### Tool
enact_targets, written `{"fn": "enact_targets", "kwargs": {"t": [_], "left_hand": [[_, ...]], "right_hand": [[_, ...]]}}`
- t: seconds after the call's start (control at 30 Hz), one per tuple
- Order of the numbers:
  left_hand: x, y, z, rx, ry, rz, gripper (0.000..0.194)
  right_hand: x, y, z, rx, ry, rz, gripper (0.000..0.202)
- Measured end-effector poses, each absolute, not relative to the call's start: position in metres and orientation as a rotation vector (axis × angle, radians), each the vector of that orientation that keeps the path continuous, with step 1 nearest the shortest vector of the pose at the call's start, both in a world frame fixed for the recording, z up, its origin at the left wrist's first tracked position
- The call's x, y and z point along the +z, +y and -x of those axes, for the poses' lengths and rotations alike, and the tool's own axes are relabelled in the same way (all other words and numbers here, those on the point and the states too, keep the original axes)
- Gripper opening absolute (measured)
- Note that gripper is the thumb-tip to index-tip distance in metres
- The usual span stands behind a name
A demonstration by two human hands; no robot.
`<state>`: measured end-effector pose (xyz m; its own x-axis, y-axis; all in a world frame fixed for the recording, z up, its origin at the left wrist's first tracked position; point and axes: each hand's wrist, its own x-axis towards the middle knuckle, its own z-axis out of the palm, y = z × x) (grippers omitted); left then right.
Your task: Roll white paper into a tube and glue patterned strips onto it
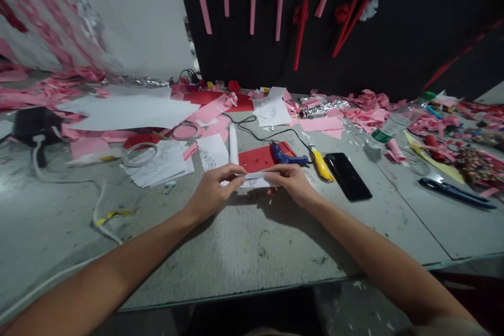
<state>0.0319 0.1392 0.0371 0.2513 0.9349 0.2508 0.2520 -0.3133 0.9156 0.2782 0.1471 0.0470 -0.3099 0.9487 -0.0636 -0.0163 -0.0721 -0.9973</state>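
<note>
Both hands closed on one white paper strip point(255, 178): left hand point(212, 192) pinching left end, right hand point(292, 184) pinching right end. Long axis running left-right, low over worktop point(244, 241), just short of red sheet point(258, 158) and glue gun point(286, 156). Neither hand nearer.

Small white paper piece point(255, 180), seemingly folded, lying flat; pinched at both ends, mid-table

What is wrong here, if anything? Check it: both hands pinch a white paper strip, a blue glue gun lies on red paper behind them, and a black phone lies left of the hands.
One thing is wrong. The head view shows the black phone right of the hands, not left. The left hand and right hand do pinch the white paper strip, with the blue glue gun on the red paper behind them.
</note>
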Motion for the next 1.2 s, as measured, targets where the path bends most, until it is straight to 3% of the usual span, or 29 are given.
{"fn": "enact_targets", "kwargs": {"t": [0.67, 0.8, 0.93, 1.07, 1.2], "left_hand": [[0.043, 0.139, -0.032, 1.127, 1.037, -2.022, 0.010], [0.039, 0.140, -0.030, 1.150, 1.010, -2.077, 0.018], [0.038, 0.140, -0.029, 1.156, 1.019, -2.102, 0.020], [0.038, 0.141, -0.030, 1.170, 1.055, -2.051, 0.017], [0.038, 0.142, -0.031, 1.172, 1.064, -2.025, 0.016]], "right_hand": [[0.031, 0.153, -0.280, 1.561, -1.301, 1.058, 0.026], [0.035, 0.153, -0.280, 1.582, -1.272, 1.042, 0.028], [0.037, 0.154, -0.280, 1.603, -1.238, 1.037, 0.035], [0.034, 0.155, -0.281, 1.621, -1.276, 1.022, 0.058], [0.034, 0.154, -0.281, 1.624, -1.315, 1.013, 0.056]]}}
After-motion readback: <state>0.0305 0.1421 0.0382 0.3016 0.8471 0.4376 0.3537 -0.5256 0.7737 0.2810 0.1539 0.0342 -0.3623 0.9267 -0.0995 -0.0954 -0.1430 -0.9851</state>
